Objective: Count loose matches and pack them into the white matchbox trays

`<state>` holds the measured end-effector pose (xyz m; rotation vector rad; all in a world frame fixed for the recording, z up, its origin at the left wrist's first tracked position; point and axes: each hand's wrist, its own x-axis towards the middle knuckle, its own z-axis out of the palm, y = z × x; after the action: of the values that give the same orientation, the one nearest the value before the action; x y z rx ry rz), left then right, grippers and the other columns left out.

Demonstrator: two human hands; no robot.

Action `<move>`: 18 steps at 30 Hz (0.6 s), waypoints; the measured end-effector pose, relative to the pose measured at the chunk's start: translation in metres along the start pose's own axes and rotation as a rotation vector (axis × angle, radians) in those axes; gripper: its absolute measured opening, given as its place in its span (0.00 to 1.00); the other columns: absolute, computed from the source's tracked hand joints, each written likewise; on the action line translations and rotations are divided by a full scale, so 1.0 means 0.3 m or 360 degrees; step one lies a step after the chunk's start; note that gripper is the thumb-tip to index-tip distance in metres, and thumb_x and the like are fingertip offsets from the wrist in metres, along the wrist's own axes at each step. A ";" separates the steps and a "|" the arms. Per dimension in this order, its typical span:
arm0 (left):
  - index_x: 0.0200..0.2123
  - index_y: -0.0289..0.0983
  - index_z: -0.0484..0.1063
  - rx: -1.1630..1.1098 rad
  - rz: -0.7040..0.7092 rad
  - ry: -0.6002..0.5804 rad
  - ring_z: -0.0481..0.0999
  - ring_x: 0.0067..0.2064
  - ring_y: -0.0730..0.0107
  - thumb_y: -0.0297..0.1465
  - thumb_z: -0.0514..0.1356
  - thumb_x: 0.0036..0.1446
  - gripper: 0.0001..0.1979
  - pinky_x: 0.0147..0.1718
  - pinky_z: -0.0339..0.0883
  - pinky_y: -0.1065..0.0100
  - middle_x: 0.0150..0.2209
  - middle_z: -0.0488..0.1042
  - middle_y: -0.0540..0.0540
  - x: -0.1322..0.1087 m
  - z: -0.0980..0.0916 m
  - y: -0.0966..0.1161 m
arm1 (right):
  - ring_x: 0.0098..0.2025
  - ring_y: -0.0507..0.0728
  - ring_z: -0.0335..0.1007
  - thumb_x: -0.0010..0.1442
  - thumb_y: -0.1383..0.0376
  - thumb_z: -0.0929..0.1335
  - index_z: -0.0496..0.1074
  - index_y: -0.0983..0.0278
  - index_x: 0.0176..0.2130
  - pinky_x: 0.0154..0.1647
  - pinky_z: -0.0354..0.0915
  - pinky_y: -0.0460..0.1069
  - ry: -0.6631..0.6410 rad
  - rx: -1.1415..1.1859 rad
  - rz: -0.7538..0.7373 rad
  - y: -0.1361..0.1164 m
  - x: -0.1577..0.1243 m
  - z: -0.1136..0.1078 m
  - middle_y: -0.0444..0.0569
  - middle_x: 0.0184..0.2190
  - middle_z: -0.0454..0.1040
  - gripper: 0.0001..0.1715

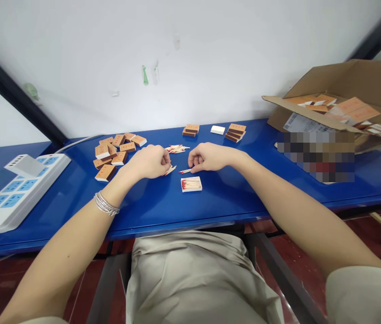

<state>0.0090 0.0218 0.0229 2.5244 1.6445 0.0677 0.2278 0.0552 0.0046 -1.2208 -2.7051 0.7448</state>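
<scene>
Right hand (208,157) pinches a few matches (184,171) at the fingertips; left hand (152,161) is curled against a second bunch (170,169), its hold unverifiable. Part-filled tray (192,190) sits nearest the person, on a glossy blue tabletop (156,204). Rear wall (217,58): white, green-marked. Floor (78,288): dark red tile. Power strip (13,199) stands left; open carton (372,74), right.

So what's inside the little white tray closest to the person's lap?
The white tray holds matches: pale sticks, with red heads mostly at its left end. The top ones cover whatever lies beneath, so I can't see how many there are.
</scene>
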 end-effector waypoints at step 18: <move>0.33 0.38 0.79 0.0041 -0.0019 -0.0005 0.76 0.33 0.63 0.33 0.58 0.51 0.11 0.32 0.68 0.67 0.32 0.80 0.44 -0.001 -0.002 0.005 | 0.33 0.52 0.75 0.52 0.67 0.71 0.77 0.66 0.36 0.35 0.66 0.45 0.0033 0.0054 0.0012 -0.035 -0.001 0.011 0.48 0.31 0.80 0.08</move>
<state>0.0103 0.0211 0.0238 2.5317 1.6698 0.0414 0.2199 0.0478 0.0067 -1.2253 -2.6613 0.7713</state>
